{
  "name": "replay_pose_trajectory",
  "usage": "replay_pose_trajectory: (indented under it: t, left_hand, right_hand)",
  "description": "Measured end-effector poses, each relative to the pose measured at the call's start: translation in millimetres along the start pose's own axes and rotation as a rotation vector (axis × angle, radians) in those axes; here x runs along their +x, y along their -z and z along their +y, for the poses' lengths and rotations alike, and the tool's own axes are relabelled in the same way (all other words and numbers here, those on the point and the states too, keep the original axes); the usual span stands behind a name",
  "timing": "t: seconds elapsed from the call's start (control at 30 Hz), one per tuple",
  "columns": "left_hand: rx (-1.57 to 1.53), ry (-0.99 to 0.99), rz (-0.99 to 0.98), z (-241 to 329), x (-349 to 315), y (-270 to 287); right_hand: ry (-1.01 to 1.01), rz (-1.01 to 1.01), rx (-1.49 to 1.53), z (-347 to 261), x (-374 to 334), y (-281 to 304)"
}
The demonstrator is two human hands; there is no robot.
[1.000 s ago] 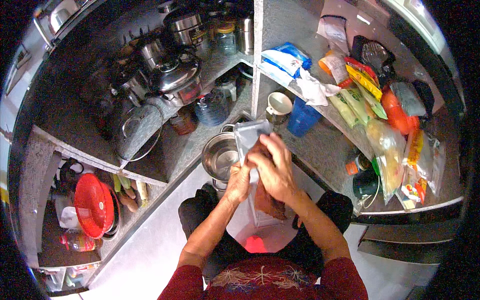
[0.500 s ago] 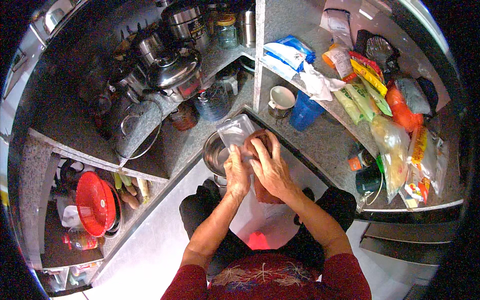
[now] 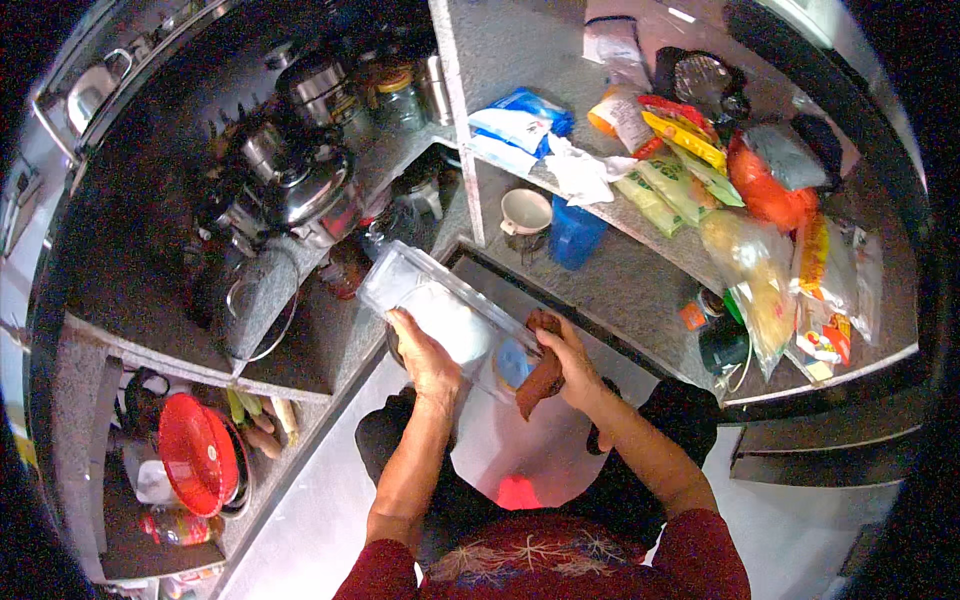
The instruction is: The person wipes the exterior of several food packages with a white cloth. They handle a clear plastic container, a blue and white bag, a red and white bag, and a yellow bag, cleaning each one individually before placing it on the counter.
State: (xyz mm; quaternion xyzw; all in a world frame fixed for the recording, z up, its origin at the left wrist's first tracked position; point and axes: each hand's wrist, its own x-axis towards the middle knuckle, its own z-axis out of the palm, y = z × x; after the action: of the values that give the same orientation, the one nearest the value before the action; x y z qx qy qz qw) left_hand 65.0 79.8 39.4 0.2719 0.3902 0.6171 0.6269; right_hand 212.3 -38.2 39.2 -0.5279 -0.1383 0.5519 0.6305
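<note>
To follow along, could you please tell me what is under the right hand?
Brown cloth shows from under the right hand, by the clear container; what the hand covers is hidden.

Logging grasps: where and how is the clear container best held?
Probably by the near long edge of the clear container, from the left, where the left hand grips: its body lies diagonally, and the right hand with brown cloth occupies its right end.

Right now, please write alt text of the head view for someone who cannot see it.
A person's left hand holds a clear plastic container while the right hand holds a brown cloth at its right end. Gray corner shelves bear metal pots and plastic bags.
</note>
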Motion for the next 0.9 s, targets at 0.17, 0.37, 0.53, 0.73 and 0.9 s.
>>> replay_pose_trajectory:
  t: [0.17, 0.37, 0.53, 0.73, 0.9]
  left_hand:
    - [-0.177, 0.185, -0.191, 2.6, 2.6, -1.8]
    - [-0.127, 0.509, -0.481, 18.6, -28.4, -20.1]
    - [-0.118, 0.601, -0.478, -37.2, -45.6, 9.5]
    - [-0.145, 0.685, -0.483, -22.0, -47.3, -9.3]
    - [-0.449, 0.741, -0.406, -8.1, -45.6, -20.4]
  right_hand:
    - [-0.040, 0.001, 0.199, -8.8, -1.1, -3.0]
    - [0.263, 0.075, 0.273, -28.2, 12.7, -12.3]
    - [0.257, 0.134, 0.384, -18.4, 25.3, -29.2]
    - [0.563, 0.307, -0.166, -23.3, 33.6, -32.1]
    - [1.139, 0.348, -0.800, -9.9, 3.9, -62.2]
